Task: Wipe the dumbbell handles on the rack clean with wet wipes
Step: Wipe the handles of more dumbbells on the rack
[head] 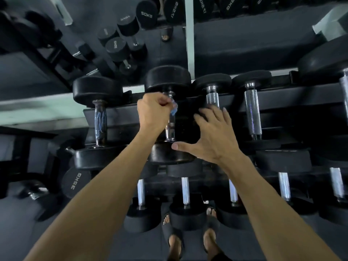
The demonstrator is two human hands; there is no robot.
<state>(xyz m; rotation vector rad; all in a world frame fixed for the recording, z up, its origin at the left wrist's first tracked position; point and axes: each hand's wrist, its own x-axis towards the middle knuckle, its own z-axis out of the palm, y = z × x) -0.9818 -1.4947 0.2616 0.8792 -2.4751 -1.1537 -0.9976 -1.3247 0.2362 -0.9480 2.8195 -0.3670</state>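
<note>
**Wipe on a dumbbell handle**

The left hand (152, 112) curls its fingers (162, 102) around a blue wipe (174, 110) against the far end of the middle handle (170, 129) on the rack (282, 95). The right hand (214, 136) hovers just right, fingers spread.

Both forearms (105, 185) are bare, without sleeves; the feet wear black open-toe slide sandals (174, 236).
</note>
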